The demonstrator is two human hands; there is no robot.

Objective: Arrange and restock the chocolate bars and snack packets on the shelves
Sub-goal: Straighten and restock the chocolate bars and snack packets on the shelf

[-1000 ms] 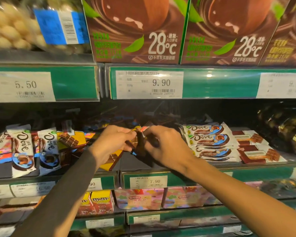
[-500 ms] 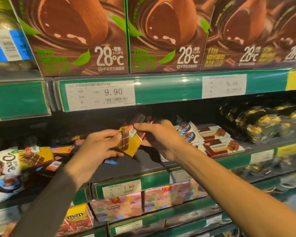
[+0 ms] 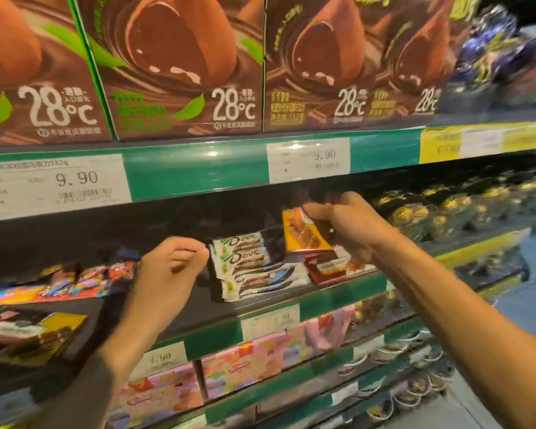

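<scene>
Right hand [image 3: 350,226] pinched the yellow bar [image 3: 304,232], left hand [image 3: 167,270] was curled empty, so I'd lay it flat on the red bars [image 3: 331,267], edges squared.

This is looking like a shop's sweets aisle: green shelf rails [image 3: 198,178] are carrying price tags [image 3: 53,184], boxed chocolates [image 3: 180,69] are standing above them, and Dove bars [image 3: 248,261] are lying below.
</scene>
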